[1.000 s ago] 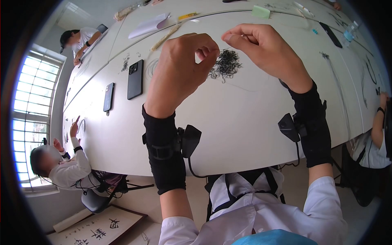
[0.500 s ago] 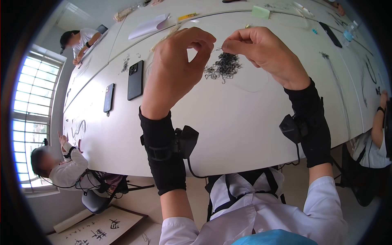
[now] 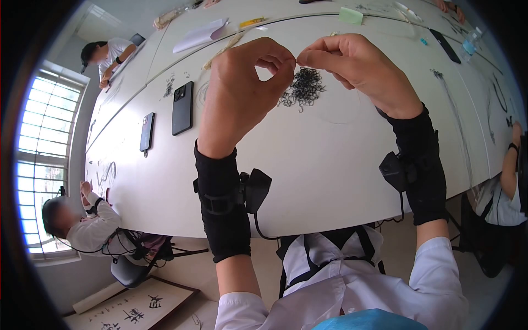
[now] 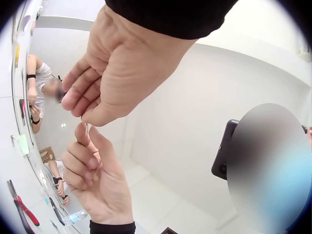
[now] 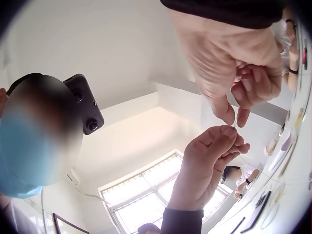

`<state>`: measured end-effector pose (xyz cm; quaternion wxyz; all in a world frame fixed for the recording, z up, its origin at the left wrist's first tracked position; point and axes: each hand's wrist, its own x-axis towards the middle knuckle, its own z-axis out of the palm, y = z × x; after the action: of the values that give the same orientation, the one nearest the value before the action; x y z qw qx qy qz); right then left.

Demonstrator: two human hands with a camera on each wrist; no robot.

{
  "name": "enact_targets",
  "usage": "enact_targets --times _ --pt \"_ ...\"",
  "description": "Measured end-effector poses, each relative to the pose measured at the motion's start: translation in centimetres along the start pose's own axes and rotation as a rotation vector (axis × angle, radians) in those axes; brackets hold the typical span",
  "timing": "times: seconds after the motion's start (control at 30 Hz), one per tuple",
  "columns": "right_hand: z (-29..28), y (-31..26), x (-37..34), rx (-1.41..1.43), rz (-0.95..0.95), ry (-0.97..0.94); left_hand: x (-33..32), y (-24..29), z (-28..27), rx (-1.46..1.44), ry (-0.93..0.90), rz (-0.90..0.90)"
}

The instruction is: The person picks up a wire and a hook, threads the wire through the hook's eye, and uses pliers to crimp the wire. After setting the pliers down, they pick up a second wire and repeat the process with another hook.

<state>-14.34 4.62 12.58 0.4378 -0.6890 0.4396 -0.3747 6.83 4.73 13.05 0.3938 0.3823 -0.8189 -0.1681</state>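
Observation:
My left hand [image 3: 239, 91] and right hand [image 3: 360, 71] meet at the fingertips above the far part of a pile of small dark bent-wire hooks [image 3: 307, 88]. Between thumb and forefinger, each hand pinches a thin piece of wire [image 4: 87, 127]. It spans the small gap between the fingertips, as the right wrist view also shows with the wire [image 5: 236, 121]. Most of its length is hidden by the fingers, so I cannot tell its full shape. The remaining fingers of both hands are loosely bent.
Left of my hands lie a large black phone [image 3: 182, 108] and a smaller phone [image 3: 147, 132]. Farther back are white paper [image 3: 199, 36], a yellow tool [image 3: 252, 22] and a green note [image 3: 351, 16]. A water bottle [image 3: 471, 43] stands at right. Other people sit around the table.
Half a second ago the hands stood slightly apart with a thin wire loop showing between them. Now the left hand has moved right and the fingertips are together again.

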Motion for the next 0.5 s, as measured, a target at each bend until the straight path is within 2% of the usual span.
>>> enact_targets --times 0.2,0.4,0.5 --pt "-0.7 0.4 0.0 -0.009 -0.058 0.047 0.0 -0.5 -0.1 -0.158 -0.041 -0.082" --pt "-1.0 0.8 0.4 0.138 -0.061 -0.027 0.1 0.1 -0.1 -0.356 -0.046 -0.198" --pt "-1.0 1.4 1.0 0.184 -0.120 -0.087 0.1 0.6 -0.3 -0.446 -0.027 -0.230"
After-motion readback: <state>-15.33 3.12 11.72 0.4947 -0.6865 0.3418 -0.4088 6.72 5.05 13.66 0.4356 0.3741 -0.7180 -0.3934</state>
